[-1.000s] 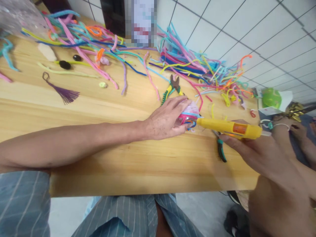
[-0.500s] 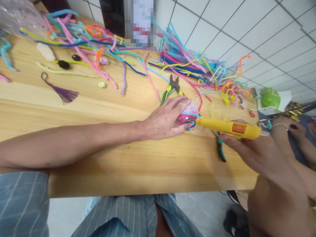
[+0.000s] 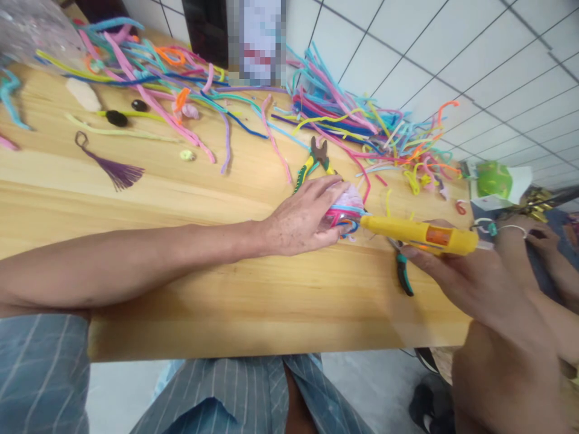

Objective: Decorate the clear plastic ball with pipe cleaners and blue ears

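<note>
My left hand [image 3: 305, 217] is closed around a small pipe-cleaner craft piece [image 3: 350, 196], lilac on top with pink, blue and orange strands below. Its lower left side is hidden by my fingers. In my right hand [image 3: 461, 271] is a yellow hot glue gun [image 3: 407, 232], its nozzle pointing left and meeting the craft piece's right side; whether glue comes out I cannot tell. Behind my left hand lie cutting pliers [image 3: 319, 157] with yellow-green handles, jaws apart. Under the glue gun rests a second tool with a black and teal handle [image 3: 404, 274], partly covered.
Heaps of colourful pipe cleaners [image 3: 344, 114] line the table's [image 3: 253, 301] back edge against the tiled wall. A purple tassel [image 3: 113, 166] and black oval pieces [image 3: 116, 118] lie at left. On the right are another person's hands [image 3: 515, 235] and a green round object [image 3: 494, 179].
Almost nothing differs. My left hand and the craft piece stay in place, while the glue gun in my right hand has shifted only very slightly.
</note>
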The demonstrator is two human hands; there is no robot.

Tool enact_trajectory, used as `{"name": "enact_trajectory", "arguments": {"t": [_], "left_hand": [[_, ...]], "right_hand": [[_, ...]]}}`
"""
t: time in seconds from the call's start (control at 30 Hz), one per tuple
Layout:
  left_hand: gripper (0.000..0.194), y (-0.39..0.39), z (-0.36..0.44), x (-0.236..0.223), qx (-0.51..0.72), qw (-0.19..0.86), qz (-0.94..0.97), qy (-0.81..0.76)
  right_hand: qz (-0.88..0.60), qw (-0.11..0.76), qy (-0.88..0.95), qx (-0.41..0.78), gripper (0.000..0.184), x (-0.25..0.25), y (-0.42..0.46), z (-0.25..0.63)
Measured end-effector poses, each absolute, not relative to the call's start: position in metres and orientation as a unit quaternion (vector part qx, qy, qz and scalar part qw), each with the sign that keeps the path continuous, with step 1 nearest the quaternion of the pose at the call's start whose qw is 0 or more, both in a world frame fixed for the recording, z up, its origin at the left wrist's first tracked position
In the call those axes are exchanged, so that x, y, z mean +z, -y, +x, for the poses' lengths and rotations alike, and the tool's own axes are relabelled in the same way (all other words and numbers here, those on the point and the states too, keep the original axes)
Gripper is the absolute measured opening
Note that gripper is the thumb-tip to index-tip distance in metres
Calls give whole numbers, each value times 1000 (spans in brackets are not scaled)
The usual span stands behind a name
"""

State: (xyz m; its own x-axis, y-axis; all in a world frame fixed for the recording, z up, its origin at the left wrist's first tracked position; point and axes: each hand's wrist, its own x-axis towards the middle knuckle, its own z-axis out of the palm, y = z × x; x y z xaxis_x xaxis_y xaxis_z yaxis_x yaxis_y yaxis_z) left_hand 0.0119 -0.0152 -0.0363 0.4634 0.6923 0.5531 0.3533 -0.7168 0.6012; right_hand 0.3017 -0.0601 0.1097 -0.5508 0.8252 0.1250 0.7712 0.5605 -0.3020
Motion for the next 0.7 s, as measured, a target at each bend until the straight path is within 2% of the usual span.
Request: {"name": "enact_trajectory", "arguments": {"t": [0.2, 0.43, 0.7], "left_hand": [[74, 15, 11, -35, 410, 208, 831, -312], [73, 16, 11, -33, 414, 229, 824, -311], [73, 16, 12, -32, 410, 237, 824, -312]], "right_hand": [[-479, 107, 864, 110, 31, 109, 61, 304], [-471, 126, 864, 125, 30, 105, 59, 304], [-514, 106, 837, 153, 30, 108, 60, 303]]}}
